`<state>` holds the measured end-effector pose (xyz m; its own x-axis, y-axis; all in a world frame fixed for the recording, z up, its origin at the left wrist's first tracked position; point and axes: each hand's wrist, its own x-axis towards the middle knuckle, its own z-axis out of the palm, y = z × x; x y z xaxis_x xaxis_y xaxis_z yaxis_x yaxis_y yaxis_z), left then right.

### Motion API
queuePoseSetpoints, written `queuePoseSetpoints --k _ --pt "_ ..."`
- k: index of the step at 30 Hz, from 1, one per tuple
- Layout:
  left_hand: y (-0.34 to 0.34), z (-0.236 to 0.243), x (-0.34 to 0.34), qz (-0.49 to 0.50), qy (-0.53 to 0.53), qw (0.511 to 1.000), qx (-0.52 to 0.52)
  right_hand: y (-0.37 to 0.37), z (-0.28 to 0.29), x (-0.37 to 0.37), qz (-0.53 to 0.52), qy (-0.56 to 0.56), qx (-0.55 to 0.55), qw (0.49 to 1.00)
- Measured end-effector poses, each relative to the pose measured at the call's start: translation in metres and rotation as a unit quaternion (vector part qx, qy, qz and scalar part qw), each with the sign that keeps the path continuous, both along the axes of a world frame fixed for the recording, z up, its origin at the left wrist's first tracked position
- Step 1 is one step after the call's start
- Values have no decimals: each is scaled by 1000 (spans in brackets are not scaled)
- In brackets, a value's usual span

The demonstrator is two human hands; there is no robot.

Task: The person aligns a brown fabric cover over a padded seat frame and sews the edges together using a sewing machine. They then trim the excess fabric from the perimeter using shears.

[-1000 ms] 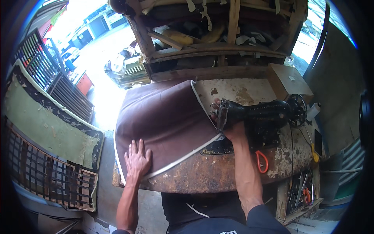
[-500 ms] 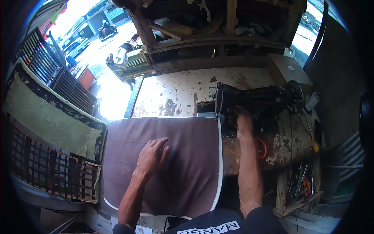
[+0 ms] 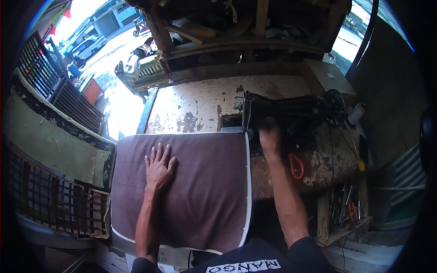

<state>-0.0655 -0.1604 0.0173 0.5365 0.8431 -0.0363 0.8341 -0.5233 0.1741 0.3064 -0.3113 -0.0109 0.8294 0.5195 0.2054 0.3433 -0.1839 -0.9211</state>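
Head view: left hand (image 3: pixel 158 174) spread on brown fabric (image 3: pixel 205 182); right hand (image 3: pixel 269 137) blurred.

Fabric panel (image 3: pixel 205 182): left of the machine, running past the table's front edge toward the person
Left hand (image 3: pixel 159 170): on top of the panel
Right hand (image 3: pixel 269 134): off the panel's right side, by the machine's arm
Sewing machine (image 3: pixel 287 105): on the table (image 3: pixel 191 102), needle end at the panel's far right corner
Cardboard box (image 3: pixel 325 77): behind the machine
Thread spool (image 3: pixel 356 113): just right of the handwheel (image 3: pixel 336 108)
Wooden shelf (image 3: pixel 205 48): behind everything on the table
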Motion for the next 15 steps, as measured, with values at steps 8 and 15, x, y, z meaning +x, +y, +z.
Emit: queuePoseSetpoints --k 8,15 --pt "1 -6 1 1 -2 1000 7 -124 15 -161 129 -340 -206 908" --pt "7 -5 8 9 -7 1000 -12 -117 17 -147 145 -319 -216 911"
